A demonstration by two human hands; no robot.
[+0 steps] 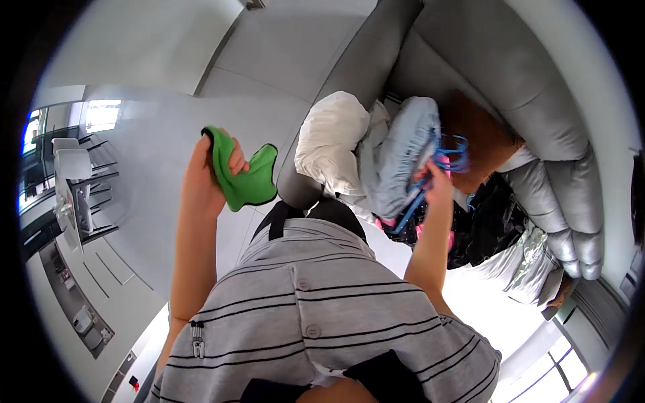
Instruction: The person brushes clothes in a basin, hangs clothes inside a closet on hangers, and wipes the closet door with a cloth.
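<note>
My left hand [228,161] is closed round a green cloth with dark edging [252,181], held up over the floor. On the right, my right hand [432,180] is at a blue plastic hanger [411,211], its fingers bent round it. Beside that hand lies a light blue garment [403,148]. A white bundle [332,141] rests left of the garment. Dark and pink clothes [447,232] lie below and behind my right hand.
A grey sofa [500,60] runs along the right, with a brown cushion [474,138] and black clothing [497,221] on it. Pale floor [148,174] shows at the left. A table with chairs [77,188] stands at the far left.
</note>
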